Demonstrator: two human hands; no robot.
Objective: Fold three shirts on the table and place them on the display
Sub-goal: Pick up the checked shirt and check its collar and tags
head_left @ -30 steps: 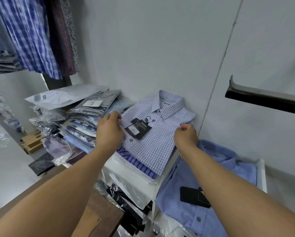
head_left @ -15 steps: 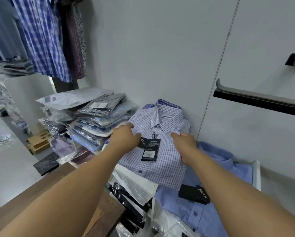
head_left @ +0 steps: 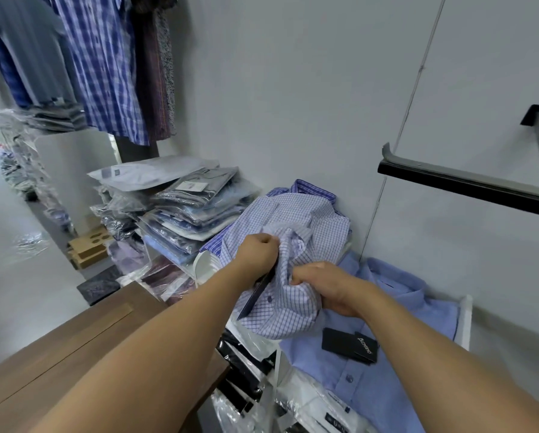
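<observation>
A light blue checked shirt (head_left: 296, 220) lies bunched on the white display shelf (head_left: 203, 264), over a darker blue striped shirt (head_left: 312, 189). My left hand (head_left: 255, 256) is clenched on the cloth near the shirt's middle. My right hand (head_left: 327, 287) grips a crumpled fold of the same shirt just to the right. A dark hang tag (head_left: 255, 293) dangles under my left wrist. A plain blue shirt (head_left: 383, 345) with a black tag (head_left: 349, 345) lies on the lower white shelf at the right.
Bagged shirts (head_left: 186, 210) are stacked left of the checked shirt. A brown wooden table (head_left: 83, 335) fills the lower left. Hanging shirts (head_left: 105, 64) are at the upper left. A black wall shelf (head_left: 468, 185) juts out at the right. More bagged items (head_left: 246, 385) sit below.
The checked shirt was lying flat and folded; both hands have since closed in toward its middle and gathered the cloth, so it is now crumpled and lifted. The striped shirt beneath shows more.
</observation>
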